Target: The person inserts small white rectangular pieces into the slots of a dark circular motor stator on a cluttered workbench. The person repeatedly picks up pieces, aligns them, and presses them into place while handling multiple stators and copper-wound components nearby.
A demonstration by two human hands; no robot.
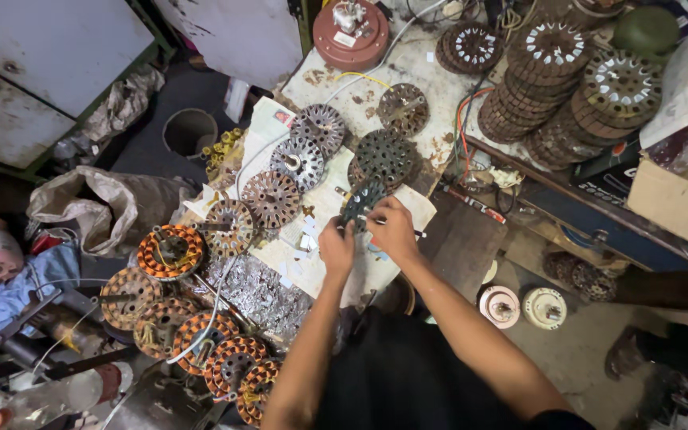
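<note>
My left hand (336,247) and my right hand (394,229) meet over a dark round slotted stator core (362,201) that stands tilted on the paper-covered bench (312,239). The right hand grips the core's near edge and also pinches a thin tool-like stick. My left hand's fingers close on the core's left rim. Whether anything small sits between the fingers is hidden.
Bare slotted cores (304,151) lie in a row to the left. Copper-wound stators (170,251) cluster lower left. Stacks of cores (551,72) fill the upper right. A brown motor housing (350,33) sits at the top. A grey bucket (189,131) and sacks lie on the floor.
</note>
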